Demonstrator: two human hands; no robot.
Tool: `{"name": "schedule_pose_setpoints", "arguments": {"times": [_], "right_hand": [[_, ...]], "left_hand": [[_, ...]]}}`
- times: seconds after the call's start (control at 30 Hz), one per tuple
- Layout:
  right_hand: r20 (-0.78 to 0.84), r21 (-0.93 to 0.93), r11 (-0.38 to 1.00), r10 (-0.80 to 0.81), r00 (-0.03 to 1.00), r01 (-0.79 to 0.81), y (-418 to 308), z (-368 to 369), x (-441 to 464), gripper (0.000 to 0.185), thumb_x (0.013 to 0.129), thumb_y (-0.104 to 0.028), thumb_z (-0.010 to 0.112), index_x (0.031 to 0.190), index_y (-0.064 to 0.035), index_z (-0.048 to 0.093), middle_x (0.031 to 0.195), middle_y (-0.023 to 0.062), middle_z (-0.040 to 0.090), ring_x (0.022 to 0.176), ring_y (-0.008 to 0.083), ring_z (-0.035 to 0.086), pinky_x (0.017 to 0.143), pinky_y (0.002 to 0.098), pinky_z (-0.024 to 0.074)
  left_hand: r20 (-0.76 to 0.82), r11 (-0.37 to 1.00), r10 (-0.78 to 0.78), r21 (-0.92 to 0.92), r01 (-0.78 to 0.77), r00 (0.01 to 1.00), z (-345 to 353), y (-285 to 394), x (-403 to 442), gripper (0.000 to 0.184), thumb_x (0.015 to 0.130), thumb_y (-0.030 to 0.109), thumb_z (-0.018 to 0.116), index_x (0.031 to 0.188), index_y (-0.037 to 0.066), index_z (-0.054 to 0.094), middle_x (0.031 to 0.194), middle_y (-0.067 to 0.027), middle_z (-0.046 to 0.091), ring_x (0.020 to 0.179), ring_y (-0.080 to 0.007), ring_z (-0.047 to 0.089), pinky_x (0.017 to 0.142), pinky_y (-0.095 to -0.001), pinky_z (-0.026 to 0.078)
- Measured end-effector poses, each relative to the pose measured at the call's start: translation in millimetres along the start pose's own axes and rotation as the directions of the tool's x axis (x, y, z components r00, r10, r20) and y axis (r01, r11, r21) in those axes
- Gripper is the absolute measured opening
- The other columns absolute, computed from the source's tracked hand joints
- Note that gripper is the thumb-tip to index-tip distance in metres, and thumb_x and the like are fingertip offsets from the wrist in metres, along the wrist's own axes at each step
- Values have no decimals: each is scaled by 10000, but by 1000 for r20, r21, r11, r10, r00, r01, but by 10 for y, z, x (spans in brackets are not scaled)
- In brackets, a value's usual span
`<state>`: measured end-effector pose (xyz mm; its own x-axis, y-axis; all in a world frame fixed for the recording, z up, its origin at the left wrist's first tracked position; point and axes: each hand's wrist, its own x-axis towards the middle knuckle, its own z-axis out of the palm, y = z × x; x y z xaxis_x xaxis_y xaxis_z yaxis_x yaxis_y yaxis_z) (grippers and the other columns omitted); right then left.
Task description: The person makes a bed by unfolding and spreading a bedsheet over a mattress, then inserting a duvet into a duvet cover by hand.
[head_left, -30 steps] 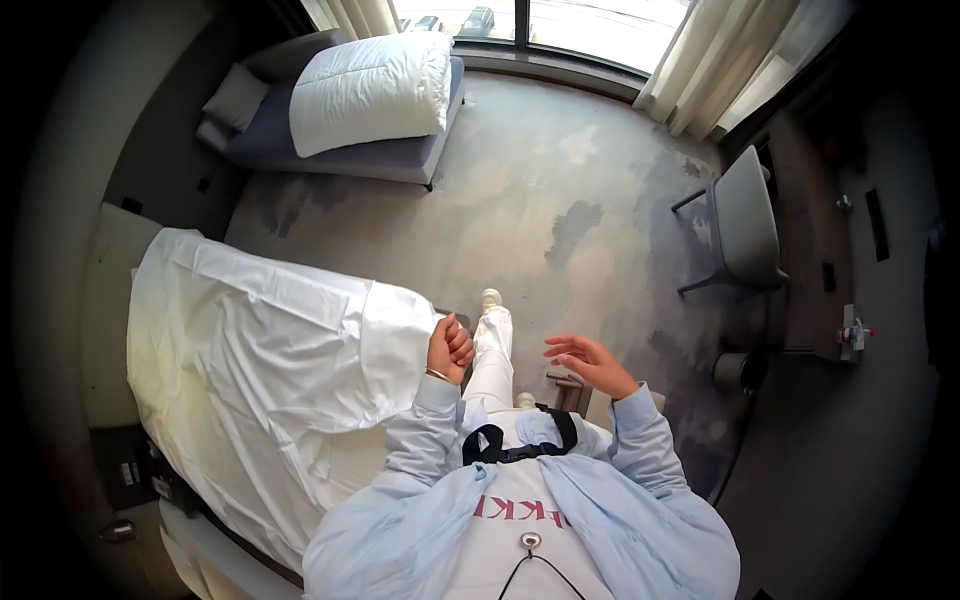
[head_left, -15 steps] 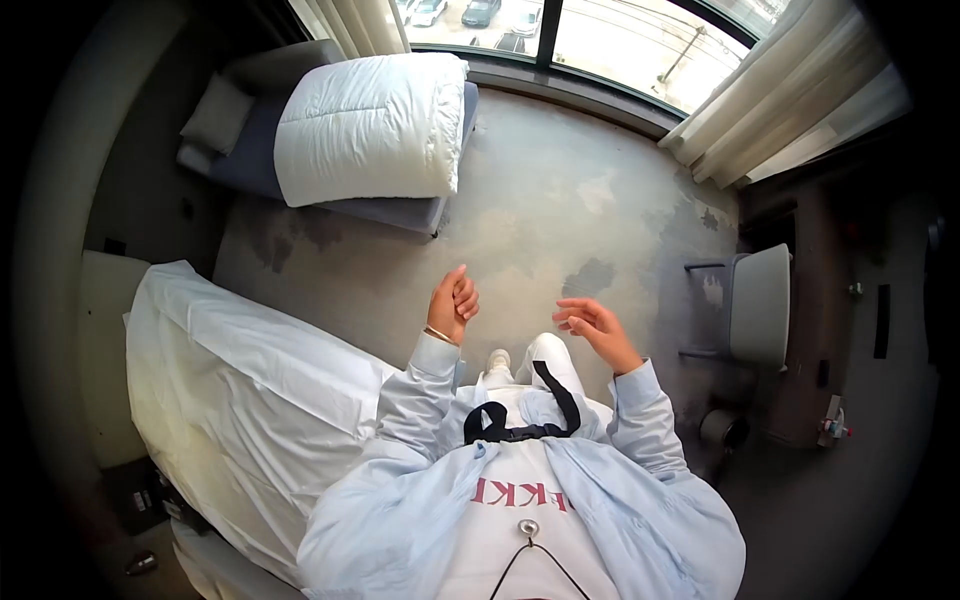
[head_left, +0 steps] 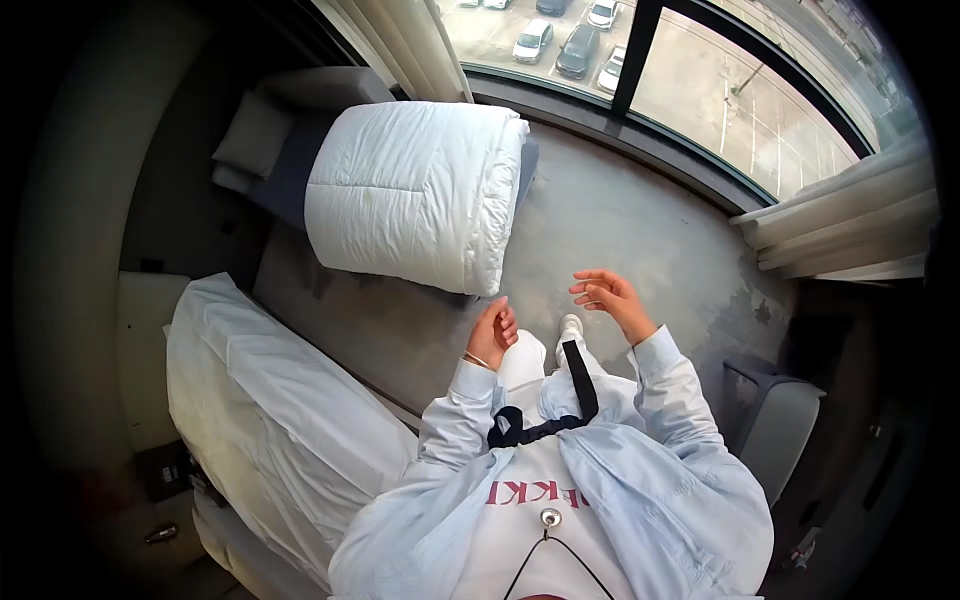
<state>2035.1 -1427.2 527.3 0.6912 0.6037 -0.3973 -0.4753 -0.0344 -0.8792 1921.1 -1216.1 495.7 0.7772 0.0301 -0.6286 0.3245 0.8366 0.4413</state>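
Observation:
My left hand (head_left: 492, 334) hangs in front of my body with its fingers curled in and nothing showing in them. To its right my right hand (head_left: 612, 300) is held in the air, fingers apart and empty. Ahead of my left hand, a thick white duvet (head_left: 410, 190) lies folded on a grey-blue chaise sofa (head_left: 283, 190). Neither hand appears to touch it. Down to the left is a bed with a white sheet (head_left: 270, 400), somewhat wrinkled, its edge near my left sleeve.
A grey cushion (head_left: 255, 133) rests at the sofa's left end. Grey chair (head_left: 785, 430) on my right, beside a dark desk. Bare concrete-like floor (head_left: 640, 200) runs up to the window sill (head_left: 690, 160). Pale curtains (head_left: 850, 225) hang by the window.
I have stepped forward, so the sofa and duvet appear closer and the chair has slid lower. My feet have swapped lead. Both hands remain raised and empty.

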Motion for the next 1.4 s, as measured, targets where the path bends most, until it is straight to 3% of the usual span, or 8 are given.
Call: {"name": "schedule_pose_setpoints", "arguments": {"times": [0.37,0.5,0.7,0.93,1.03,1.17,1.3,1.4], "right_hand": [[184,-97,995,0,983,18,-852,-153,2412,247,828,-112,459,1063,-64,520,944,42,606,830,121,563,712,238,428],[48,-163,956,254,966,-244,-1048,-537,3391,250,817,-111,466,1054,-59,529,923,42,608,825,124,564,695,236,428],[156,-202,969,173,972,-140,-1847,-378,4590,229,814,-84,466,1022,-11,530,966,64,583,866,142,572,732,260,458],[251,-366,917,261,932,-158,-1230,-597,6553,369,796,-198,567,1100,-8,480,1051,110,554,941,205,558,832,308,430],[288,-723,678,121,950,132,-721,-537,7082,597,733,-372,626,1185,-40,420,1107,148,529,1027,268,510,893,353,378],[504,-760,650,573,646,16,-762,126,7164,669,692,-428,649,1219,-89,414,1118,152,528,1048,285,489,892,335,358],[846,-504,858,465,261,103,-1163,759,6547,633,697,-400,633,1193,-64,426,1035,225,542,956,347,518,822,366,393],[927,-356,930,339,159,89,-1210,951,5988,621,727,-323,625,1248,-88,381,906,186,579,817,342,552,729,372,418]], "left_hand": [[-291,991,31,-116,-68,956,-203,1440,1789,202,801,229,539,651,134,444,546,6,419,470,-98,398,407,-234,314],[-448,986,148,140,-94,882,161,2120,2879,104,792,201,548,822,104,524,657,1,506,573,-101,484,507,-229,396],[-364,885,412,380,-271,835,717,2933,3435,148,829,160,485,944,69,508,771,-23,546,739,-133,550,656,-257,429],[-604,983,106,182,7,790,501,2834,3849,217,821,175,498,1007,62,495,858,-52,563,796,-156,559,694,-266,435],[-675,992,66,120,21,735,338,2970,3901,265,819,207,514,1035,54,494,911,-66,562,863,-155,544,747,-263,419],[-826,943,311,329,-47,471,517,3371,3838,464,786,215,576,1163,18,394,1130,-133,427,1064,-215,406,880,-319,349],[-761,707,581,647,285,288,602,3552,3628,831,675,270,698,1278,-23,208,1285,-228,195,1182,-328,228,967,-416,248],[-867,807,489,491,327,97,475,3413,3126,904,577,224,753,1259,-33,219,1259,-244,242,1184,-340,249,961,-424,253]]}}
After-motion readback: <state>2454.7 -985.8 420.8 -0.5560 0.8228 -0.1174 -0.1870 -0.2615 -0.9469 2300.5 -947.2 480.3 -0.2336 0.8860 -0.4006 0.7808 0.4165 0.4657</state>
